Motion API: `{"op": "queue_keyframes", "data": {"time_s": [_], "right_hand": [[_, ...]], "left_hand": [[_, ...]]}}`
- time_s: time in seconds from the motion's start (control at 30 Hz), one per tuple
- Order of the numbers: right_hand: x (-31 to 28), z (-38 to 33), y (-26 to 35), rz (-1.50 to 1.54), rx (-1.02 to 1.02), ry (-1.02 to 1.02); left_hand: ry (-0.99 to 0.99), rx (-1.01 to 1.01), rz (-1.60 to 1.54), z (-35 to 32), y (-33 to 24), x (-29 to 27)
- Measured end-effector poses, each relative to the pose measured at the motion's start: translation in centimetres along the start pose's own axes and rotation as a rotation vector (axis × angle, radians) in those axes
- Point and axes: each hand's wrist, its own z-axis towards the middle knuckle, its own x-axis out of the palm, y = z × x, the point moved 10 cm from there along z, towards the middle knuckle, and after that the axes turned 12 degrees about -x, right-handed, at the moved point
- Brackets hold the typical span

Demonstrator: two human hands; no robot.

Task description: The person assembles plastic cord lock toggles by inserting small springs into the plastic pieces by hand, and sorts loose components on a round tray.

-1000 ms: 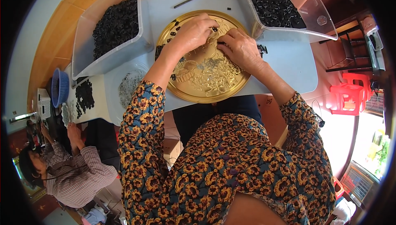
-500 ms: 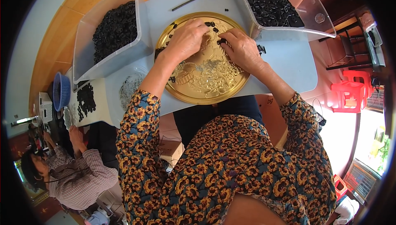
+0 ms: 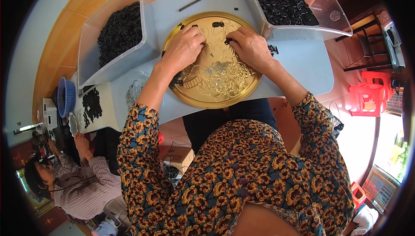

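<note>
A round golden embossed tray point(image 3: 235, 93) lies on the pale table in front of me. My left hand point(image 3: 183, 48) rests curled on the tray's left part, its fingers closed over something small that I cannot make out. My right hand point(image 3: 250, 48) is on the tray's upper right, pinching a small black piece point(image 3: 228, 41) at its fingertips. A few more small black pieces point(image 3: 217, 24) lie loose near the tray's far rim. A heap of thin silvery metal parts point(image 3: 222, 67) sits in the middle of the tray.
A clear bin point(image 3: 88, 69) of black ring-like parts stands at the left, another clear bin point(image 3: 333, 26) of them at the upper right. A seated person point(image 3: 82, 184) is at the lower left by a blue basket point(image 3: 65, 97). Red plastic stools point(image 3: 369, 95) stand at the right.
Both hands have shifted slightly over the tray's far half. The right hand's fingers have drawn together on a black piece.
</note>
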Motion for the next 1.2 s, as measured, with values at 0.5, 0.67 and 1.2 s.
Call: {"op": "queue_keyframes", "data": {"time_s": [0.5, 0.67, 1.2], "right_hand": [[1.7, 0.8, -1.1, -0.039, 0.098, 0.142], [1.4, 0.6, -1.0, -0.036, 0.084, 0.079], [2.9, 1.3, -1.4, -0.095, 0.101, 0.202]], "left_hand": [[-0.071, -0.250, -0.093, 3.1, -1.2, 3.5], [-0.073, -0.218, -0.081, 2.9, -1.4, 3.5], [-0.074, -0.315, -0.122, 3.1, -0.2, 4.3]]}}
